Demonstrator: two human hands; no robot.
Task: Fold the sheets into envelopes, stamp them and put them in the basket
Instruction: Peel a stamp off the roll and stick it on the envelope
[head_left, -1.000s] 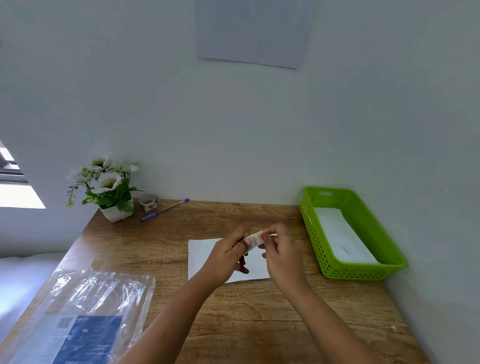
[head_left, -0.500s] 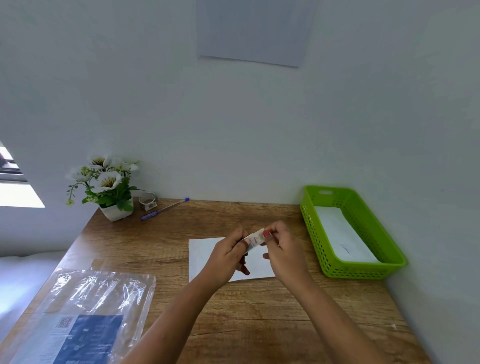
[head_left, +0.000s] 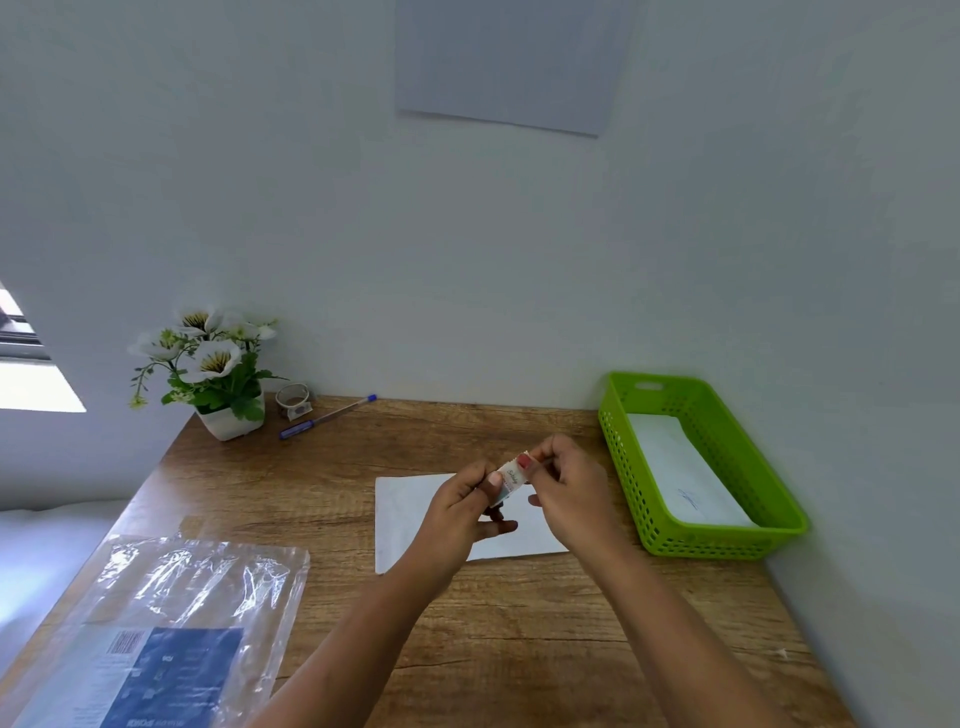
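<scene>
Between the left hand (head_left: 462, 506) and right hand (head_left: 566, 486), both pinching a stamp (head_left: 510, 478) above the envelope (head_left: 410, 512), stamping seems underway; next, press it down squarely.

Wall: plain pale grey-white painted wall (head_left: 467, 249), filling the upper two thirds of the frame.
Panel: rectangular grey sheet (head_left: 511, 62) fixed flat on the wall, top centre.
Right wall: second pale wall (head_left: 883, 467) along the right edge, meeting the desk's right side.
Desk: brown wood-grain tabletop (head_left: 545, 639), lower half of the frame, its far edge touching the wall.
Window: bright window opening (head_left: 31, 384) with a dark frame, at the left edge, mid-height.
Light: daylight enters from the left; the wall is evenly lit.
Lower left: pale surface (head_left: 47, 561) beside the desk, too blurred to identify.
</scene>
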